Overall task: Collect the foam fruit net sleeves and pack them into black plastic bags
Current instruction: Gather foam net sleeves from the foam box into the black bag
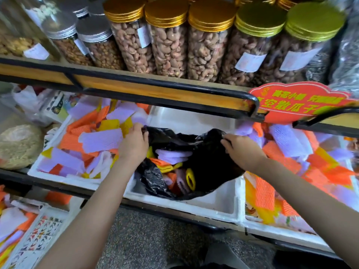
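A black plastic bag (209,167) lies open in the middle white foam box (221,206). Inside it are several purple, orange and yellow foam net sleeves (172,158). My left hand (134,142) grips the bag's left rim. My right hand (242,150) pinches the right rim, and the two hands hold the mouth spread apart. More loose sleeves (93,140) fill the foam box on the left, and another heap of sleeves (291,152) fills the box on the right.
A black-framed wooden shelf rail (155,90) runs just above the boxes, carrying tall jars of nuts (169,47) with gold lids. A red sign (303,103) hangs at the right. A patterned white crate (38,233) with sleeves sits low left. Speckled floor (147,239) lies below.
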`<state>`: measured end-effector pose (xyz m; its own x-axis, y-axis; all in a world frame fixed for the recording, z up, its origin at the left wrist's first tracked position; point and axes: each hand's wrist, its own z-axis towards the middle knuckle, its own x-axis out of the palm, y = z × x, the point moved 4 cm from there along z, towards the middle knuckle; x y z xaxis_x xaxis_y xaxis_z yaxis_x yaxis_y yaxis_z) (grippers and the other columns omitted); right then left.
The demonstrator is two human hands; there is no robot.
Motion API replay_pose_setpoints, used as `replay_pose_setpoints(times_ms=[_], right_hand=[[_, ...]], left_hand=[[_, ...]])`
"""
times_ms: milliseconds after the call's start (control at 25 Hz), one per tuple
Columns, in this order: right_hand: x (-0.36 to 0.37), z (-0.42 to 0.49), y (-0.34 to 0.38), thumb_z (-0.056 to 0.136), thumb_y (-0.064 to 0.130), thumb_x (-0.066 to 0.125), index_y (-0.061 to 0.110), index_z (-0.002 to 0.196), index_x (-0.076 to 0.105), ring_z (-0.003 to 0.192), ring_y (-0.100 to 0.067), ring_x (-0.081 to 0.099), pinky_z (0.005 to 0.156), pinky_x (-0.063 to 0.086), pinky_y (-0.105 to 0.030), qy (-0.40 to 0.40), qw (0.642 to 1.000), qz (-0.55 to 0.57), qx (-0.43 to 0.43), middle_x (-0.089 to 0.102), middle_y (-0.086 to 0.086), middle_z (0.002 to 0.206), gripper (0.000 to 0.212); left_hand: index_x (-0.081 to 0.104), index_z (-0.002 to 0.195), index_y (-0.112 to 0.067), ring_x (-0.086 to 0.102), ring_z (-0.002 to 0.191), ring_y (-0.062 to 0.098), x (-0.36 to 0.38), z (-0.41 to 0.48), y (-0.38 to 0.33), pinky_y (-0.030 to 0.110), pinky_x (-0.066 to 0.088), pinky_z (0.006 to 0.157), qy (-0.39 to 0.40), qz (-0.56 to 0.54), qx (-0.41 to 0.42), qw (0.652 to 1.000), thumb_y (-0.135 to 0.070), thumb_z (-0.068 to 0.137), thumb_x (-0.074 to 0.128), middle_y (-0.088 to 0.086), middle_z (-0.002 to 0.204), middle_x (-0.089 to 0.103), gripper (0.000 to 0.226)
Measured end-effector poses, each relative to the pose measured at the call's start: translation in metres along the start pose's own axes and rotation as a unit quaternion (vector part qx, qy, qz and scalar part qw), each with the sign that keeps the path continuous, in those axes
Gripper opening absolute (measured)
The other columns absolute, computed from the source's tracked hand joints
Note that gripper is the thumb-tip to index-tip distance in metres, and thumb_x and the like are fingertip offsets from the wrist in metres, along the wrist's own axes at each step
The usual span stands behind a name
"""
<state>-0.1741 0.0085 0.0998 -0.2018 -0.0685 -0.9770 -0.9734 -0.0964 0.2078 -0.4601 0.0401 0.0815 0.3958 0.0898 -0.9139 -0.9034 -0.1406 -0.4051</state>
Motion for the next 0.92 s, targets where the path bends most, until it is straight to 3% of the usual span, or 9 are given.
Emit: replay_pose_setpoints(times_ms=[120, 240, 360, 480, 600, 720, 800, 920], right_hand=[[0.010, -0.021, -0.017, 0.101, 0.034, 0.034, 0.012, 0.105, 0.057, 0.101, -0.032, 0.059, 0.083, 0.040, -0.037, 0.044, 0.993, 0.104, -0.033, 0.063, -0.016, 0.106, 0.033], [0.008, -0.047, -0.058, 0.098, 0.035, 0.041, 0.011, 0.117, 0.057, 0.102, -0.025, 0.057, 0.087, 0.039, -0.033, -0.064, 0.976, 0.207, -0.009, 0.061, -0.011, 0.111, 0.034], [0.022, -0.072, -0.145, 0.088, 0.006, 0.061, -0.001, 0.116, 0.054, 0.103, -0.033, 0.057, 0.089, 0.039, -0.034, -0.152, 0.964, 0.206, 0.067, 0.058, -0.019, 0.111, 0.030], [0.052, -0.099, -0.245, 0.079, -0.008, 0.065, -0.010, 0.123, 0.047, 0.115, -0.046, 0.048, 0.096, 0.031, -0.037, -0.115, 0.959, 0.174, 0.190, 0.051, -0.030, 0.119, 0.048], [0.077, -0.120, -0.317, 0.076, -0.003, 0.070, -0.012, 0.136, 0.033, 0.130, -0.046, 0.034, 0.108, 0.027, -0.047, -0.040, 0.952, 0.148, 0.263, 0.038, -0.032, 0.136, 0.070], [0.092, -0.128, -0.353, 0.072, 0.008, 0.078, -0.010, 0.143, 0.017, 0.141, -0.039, 0.017, 0.114, 0.016, -0.041, 0.035, 0.949, 0.148, 0.275, 0.020, -0.028, 0.150, 0.095], [0.099, -0.128, -0.362, 0.068, 0.012, 0.082, -0.007, 0.145, 0.011, 0.142, -0.036, 0.016, 0.114, 0.014, -0.037, 0.057, 0.948, 0.159, 0.269, 0.018, -0.025, 0.152, 0.106], [0.102, -0.126, -0.374, 0.066, 0.021, 0.083, -0.001, 0.147, 0.013, 0.134, -0.035, 0.029, 0.108, 0.024, -0.038, 0.060, 0.946, 0.162, 0.273, 0.036, -0.020, 0.144, 0.109]], left_hand=[[0.050, 0.120, -0.004, 0.046, 0.107, 0.040, 0.001, -0.024, -0.042, 0.049, 0.037, 0.085, -0.102, 0.080, 0.073, 0.989, -0.021, 0.093, 0.051, 0.023, 0.115, 0.051, 0.032], [0.054, 0.111, -0.010, 0.045, 0.100, 0.033, 0.001, -0.061, -0.112, 0.042, 0.033, 0.083, -0.174, -0.031, 0.225, 0.958, -0.023, 0.087, 0.045, 0.015, 0.107, 0.054, 0.028], [0.054, 0.102, -0.011, 0.045, 0.095, 0.024, 0.024, -0.102, -0.189, 0.035, 0.034, 0.083, -0.119, -0.146, 0.358, 0.915, -0.018, 0.086, 0.046, 0.007, 0.101, 0.055, 0.019], [0.053, 0.100, -0.013, 0.047, 0.093, 0.022, 0.088, -0.131, -0.249, 0.033, 0.037, 0.080, 0.004, -0.170, 0.427, 0.888, -0.018, 0.086, 0.047, 0.006, 0.099, 0.055, 0.016], [0.053, 0.111, -0.009, 0.051, 0.101, 0.027, 0.179, -0.143, -0.272, 0.041, 0.041, 0.088, 0.181, -0.165, 0.349, 0.904, -0.022, 0.089, 0.046, 0.009, 0.108, 0.053, 0.026], [0.039, 0.132, -0.003, 0.041, 0.124, 0.032, 0.256, -0.148, -0.269, 0.040, 0.035, 0.102, 0.340, -0.070, 0.216, 0.913, -0.024, 0.095, 0.051, 0.016, 0.133, 0.042, 0.044], [0.029, 0.140, -0.001, 0.038, 0.130, 0.032, 0.285, -0.149, -0.261, 0.039, 0.034, 0.105, 0.383, -0.055, 0.151, 0.910, -0.026, 0.096, 0.051, 0.018, 0.142, 0.037, 0.056], [0.028, 0.140, 0.003, 0.042, 0.129, 0.033, 0.308, -0.145, -0.262, 0.035, 0.034, 0.106, 0.381, -0.116, 0.062, 0.915, -0.016, 0.091, 0.059, 0.021, 0.140, 0.042, 0.061]])
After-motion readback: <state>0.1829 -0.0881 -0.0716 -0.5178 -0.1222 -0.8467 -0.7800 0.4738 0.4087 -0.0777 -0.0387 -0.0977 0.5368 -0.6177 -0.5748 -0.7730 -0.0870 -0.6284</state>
